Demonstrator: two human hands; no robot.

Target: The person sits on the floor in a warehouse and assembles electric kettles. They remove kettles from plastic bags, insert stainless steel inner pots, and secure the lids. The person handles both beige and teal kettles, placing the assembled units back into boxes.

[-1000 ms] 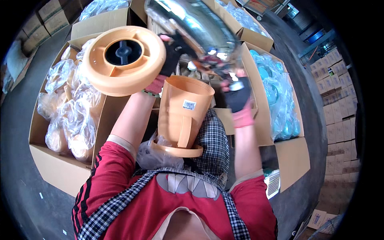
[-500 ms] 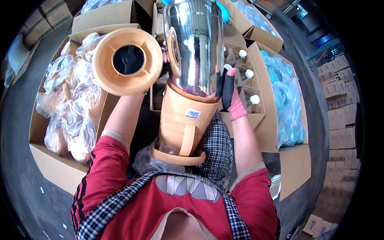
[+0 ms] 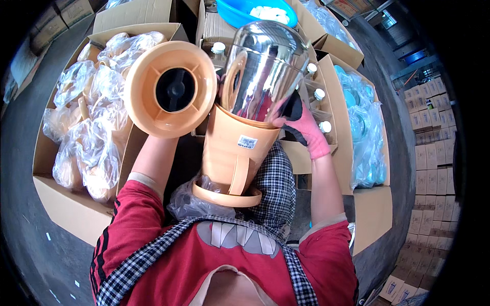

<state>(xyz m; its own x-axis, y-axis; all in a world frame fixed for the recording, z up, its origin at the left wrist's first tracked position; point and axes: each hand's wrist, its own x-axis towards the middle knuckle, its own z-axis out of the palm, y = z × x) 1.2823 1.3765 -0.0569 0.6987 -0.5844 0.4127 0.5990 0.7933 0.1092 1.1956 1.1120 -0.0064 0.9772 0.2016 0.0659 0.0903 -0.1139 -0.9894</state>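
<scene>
The right hand [image 3: 304,130], in a pink and black glove, grips the shiny steel liner [image 3: 265,66] where it sits tilted in the mouth of the orange plastic jug [image 3: 232,158]. The left hand is hidden behind the round orange base [image 3: 171,89] it holds up, above a cardboard box [image 3: 56,204] of bagged parts.

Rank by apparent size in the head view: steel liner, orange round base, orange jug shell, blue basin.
1. Steel liner and orange jug shell: look alike, unsure.
2. Orange round base: close behind; nearer the camera, so unsure.
3. Blue basin: smallest, partly cut off and farther away.
</scene>
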